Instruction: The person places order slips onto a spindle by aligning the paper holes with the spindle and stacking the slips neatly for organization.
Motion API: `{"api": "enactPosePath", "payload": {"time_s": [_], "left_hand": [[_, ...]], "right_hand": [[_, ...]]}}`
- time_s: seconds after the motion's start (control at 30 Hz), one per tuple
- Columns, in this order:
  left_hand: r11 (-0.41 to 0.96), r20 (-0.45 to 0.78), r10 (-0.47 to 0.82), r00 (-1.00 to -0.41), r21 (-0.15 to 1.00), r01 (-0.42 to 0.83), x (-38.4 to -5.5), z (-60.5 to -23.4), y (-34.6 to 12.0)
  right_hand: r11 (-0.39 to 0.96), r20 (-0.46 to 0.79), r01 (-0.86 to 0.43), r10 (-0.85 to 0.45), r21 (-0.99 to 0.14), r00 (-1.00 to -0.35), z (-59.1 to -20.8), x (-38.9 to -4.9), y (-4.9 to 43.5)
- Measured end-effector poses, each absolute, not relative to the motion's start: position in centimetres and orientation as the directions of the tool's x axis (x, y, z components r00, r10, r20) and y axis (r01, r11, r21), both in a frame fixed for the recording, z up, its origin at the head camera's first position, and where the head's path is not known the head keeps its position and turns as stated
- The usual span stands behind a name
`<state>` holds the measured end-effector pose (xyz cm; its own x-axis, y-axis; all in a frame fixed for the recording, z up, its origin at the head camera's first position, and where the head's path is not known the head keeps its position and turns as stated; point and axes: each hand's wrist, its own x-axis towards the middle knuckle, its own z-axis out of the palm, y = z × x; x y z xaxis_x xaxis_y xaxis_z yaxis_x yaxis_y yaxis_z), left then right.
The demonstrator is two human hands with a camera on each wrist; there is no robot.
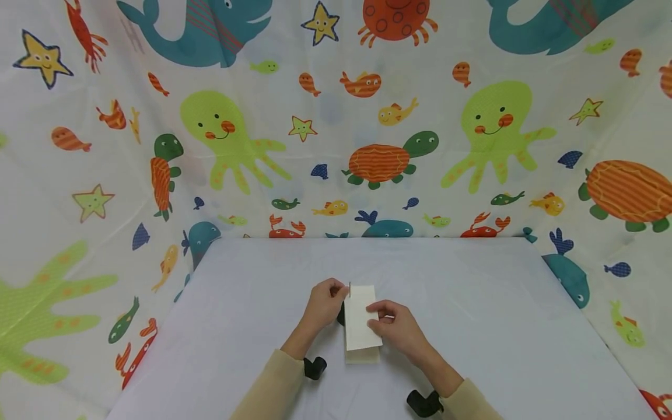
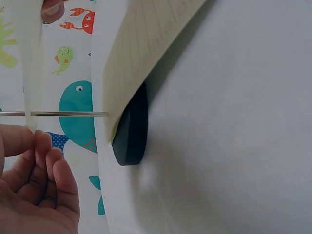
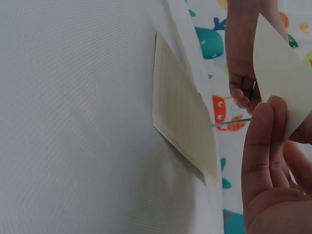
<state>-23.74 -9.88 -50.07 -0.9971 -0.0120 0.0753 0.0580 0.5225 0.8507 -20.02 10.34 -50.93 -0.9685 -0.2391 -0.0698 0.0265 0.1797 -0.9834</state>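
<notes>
A cream paper sheet (image 1: 361,321) is held raised in front of me, with a thin metal spike (image 2: 68,114) passing through it near its far edge. My left hand (image 1: 326,300) pinches the sheet by its far left corner, right beside the spike. With thumb and fingers, my right hand (image 1: 397,326) grips the sheet's right edge. Below, several lined paper sheets (image 3: 180,105) lie stacked at the foot of the spike. They partly cover its dark round base (image 2: 132,134), which stands on the table.
A white cloth covers the table (image 1: 472,303). Behind and at both sides hangs a curtain (image 1: 315,204) printed with sea animals. Black wrist cameras (image 1: 425,403) are strapped at both wrists.
</notes>
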Motion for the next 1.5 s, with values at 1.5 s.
{"api": "enactPosePath", "payload": {"time_s": [1.5], "left_hand": [[0.724, 0.053, 0.050, -0.997, 0.685, 0.073, -24.6, -53.2, -10.2]], "right_hand": [[0.593, -0.102, -0.188, -0.421, -0.783, -0.902, -51.3, -19.3, 10.1]]}}
